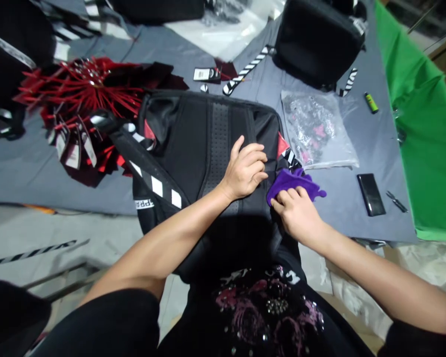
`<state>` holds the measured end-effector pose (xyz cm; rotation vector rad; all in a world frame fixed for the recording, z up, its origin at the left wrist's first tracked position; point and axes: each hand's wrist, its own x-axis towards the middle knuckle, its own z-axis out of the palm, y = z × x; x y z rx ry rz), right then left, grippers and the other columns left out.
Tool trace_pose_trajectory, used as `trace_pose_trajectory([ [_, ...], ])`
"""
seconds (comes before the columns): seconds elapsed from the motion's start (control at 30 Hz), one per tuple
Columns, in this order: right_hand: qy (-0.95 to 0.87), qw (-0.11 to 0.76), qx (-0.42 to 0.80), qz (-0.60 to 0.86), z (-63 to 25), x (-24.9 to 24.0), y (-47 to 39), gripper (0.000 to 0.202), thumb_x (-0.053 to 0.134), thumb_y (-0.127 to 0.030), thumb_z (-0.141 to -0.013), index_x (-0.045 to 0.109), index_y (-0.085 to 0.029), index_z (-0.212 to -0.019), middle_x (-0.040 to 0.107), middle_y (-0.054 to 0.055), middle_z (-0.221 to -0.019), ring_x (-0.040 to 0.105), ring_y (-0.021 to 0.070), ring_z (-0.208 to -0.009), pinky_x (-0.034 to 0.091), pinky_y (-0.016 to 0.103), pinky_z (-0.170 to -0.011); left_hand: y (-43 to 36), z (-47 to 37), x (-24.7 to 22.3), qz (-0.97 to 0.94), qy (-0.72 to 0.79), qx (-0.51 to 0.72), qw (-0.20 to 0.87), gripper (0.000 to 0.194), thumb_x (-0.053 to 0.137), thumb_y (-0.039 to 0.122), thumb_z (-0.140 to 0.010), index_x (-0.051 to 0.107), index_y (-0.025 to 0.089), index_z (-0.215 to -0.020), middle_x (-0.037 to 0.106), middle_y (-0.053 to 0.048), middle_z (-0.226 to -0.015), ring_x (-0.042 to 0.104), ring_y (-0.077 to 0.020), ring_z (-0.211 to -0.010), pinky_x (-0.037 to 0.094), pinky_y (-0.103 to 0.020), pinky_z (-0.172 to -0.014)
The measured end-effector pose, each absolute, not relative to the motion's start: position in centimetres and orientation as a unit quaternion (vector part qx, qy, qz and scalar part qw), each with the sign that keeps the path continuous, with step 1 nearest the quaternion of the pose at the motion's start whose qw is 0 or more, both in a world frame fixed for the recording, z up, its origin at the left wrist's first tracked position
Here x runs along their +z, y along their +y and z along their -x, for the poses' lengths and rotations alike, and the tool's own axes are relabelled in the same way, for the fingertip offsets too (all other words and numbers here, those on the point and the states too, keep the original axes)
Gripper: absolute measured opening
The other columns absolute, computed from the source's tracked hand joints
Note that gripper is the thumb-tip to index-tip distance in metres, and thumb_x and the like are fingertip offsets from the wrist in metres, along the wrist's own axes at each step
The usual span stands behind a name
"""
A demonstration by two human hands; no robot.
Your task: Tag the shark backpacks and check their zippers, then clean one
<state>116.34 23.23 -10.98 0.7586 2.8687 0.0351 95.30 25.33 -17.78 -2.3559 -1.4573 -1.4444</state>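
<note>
A black backpack point(188, 134) lies in front of me with its padded back panel up and its near end against my body. Its left shoulder strap point(159, 186) carries white blocks. My left hand point(246, 168) is over the middle of the panel, fingers loosely bent and apart, with nothing in them. At the bag's right edge my right hand point(297, 210) pinches a purple cloth point(292, 182). The cloth is bunched beside the striped right strap point(290, 157), which it partly covers.
On the grey tabletop lie a heap of red-corded tags point(92, 89), a clear plastic bag point(319, 129), a black phone-like slab point(371, 194), small snips point(397, 201) and a yellow-green lighter point(370, 103). Another black bag point(317, 42) stands at the back. Green sheeting point(427, 124) borders the right.
</note>
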Motion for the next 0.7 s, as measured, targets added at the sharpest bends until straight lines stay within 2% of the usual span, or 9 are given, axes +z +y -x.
trace_pose_trajectory([
  [0.1,0.944,0.058,-0.022,-0.323,-116.5,-11.0,22.3,0.037,0.041,-0.011,-0.094,0.063,-0.016,-0.124,0.06,0.011,-0.096,0.046,0.024,-0.083,0.032,0.038,-0.073,25.2,-95.4,-17.6,0.748,-0.473,-0.465,0.024,0.056,0.022,0.054,-0.099,0.059,0.021,-0.072,0.069,-0.004,-0.093,0.057,-0.0221,-0.116,0.017,-0.053,-0.121],
  [0.2,0.933,0.018,-0.009,-0.36,-115.9,-11.1,23.1,0.044,0.039,-0.012,-0.094,0.054,-0.013,-0.136,0.059,0.015,-0.111,0.047,0.0261,-0.093,0.034,0.041,-0.081,25.1,-95.4,-17.6,0.745,-0.475,-0.469,0.011,0.057,0.023,0.054,-0.098,0.061,0.021,-0.072,0.069,-0.005,-0.092,0.058,-0.0235,-0.114,0.018,-0.057,-0.12],
  [0.3,0.939,-0.032,-0.038,-0.341,-115.5,-10.8,25.3,0.036,0.047,-0.021,-0.094,0.063,-0.018,-0.127,0.055,0.016,-0.125,0.043,0.0307,-0.115,0.026,0.052,-0.101,25.1,-95.4,-17.6,0.746,-0.471,-0.471,0.01,0.055,0.025,0.053,-0.099,0.06,0.021,-0.072,0.07,-0.005,-0.092,0.058,-0.0237,-0.114,0.02,-0.058,-0.119],
  [0.37,0.939,-0.067,-0.094,-0.324,-115.5,-10.4,26.8,0.029,0.05,-0.026,-0.094,0.069,-0.021,-0.116,0.055,0.013,-0.126,0.042,0.0295,-0.121,0.024,0.053,-0.105,24.9,-95.5,-17.3,0.747,-0.465,-0.475,0.015,0.051,0.027,0.05,-0.099,0.06,0.02,-0.074,0.07,-0.006,-0.093,0.058,-0.024,-0.115,0.021,-0.057,-0.118],
  [0.47,0.931,-0.118,-0.158,-0.308,-115.9,-10.1,27.8,0.025,0.055,-0.019,-0.089,0.074,-0.024,-0.105,0.059,0.008,-0.121,0.047,0.0245,-0.115,0.033,0.046,-0.099,24.5,-95.6,-16.5,0.753,-0.458,-0.473,0.022,0.037,0.035,0.039,-0.098,0.06,0.021,-0.077,0.07,-0.006,-0.094,0.058,-0.0248,-0.115,0.024,-0.057,-0.117],
  [0.57,0.924,-0.148,-0.155,-0.317,-115.3,-10.9,28.4,0.029,0.059,-0.012,-0.083,0.074,-0.026,-0.103,0.059,0.006,-0.122,0.048,0.0227,-0.113,0.037,0.04,-0.091,24.5,-95.5,-16.4,0.762,-0.455,-0.459,0.023,0.023,0.042,0.028,-0.094,0.059,0.021,-0.08,0.07,-0.006,-0.095,0.059,-0.0262,-0.114,0.024,-0.057,-0.116],
  [0.7,0.915,-0.149,-0.083,-0.365,-113.3,-12.0,29.0,0.019,0.056,-0.02,-0.091,0.072,-0.026,-0.1,0.056,0.007,-0.125,0.047,0.0235,-0.109,0.035,0.038,-0.082,24.8,-95.4,-16.8,0.764,-0.447,-0.463,0.033,0.019,0.044,0.025,-0.092,0.059,0.021,-0.082,0.07,-0.007,-0.096,0.06,-0.0274,-0.113,0.024,-0.058,-0.116],
])
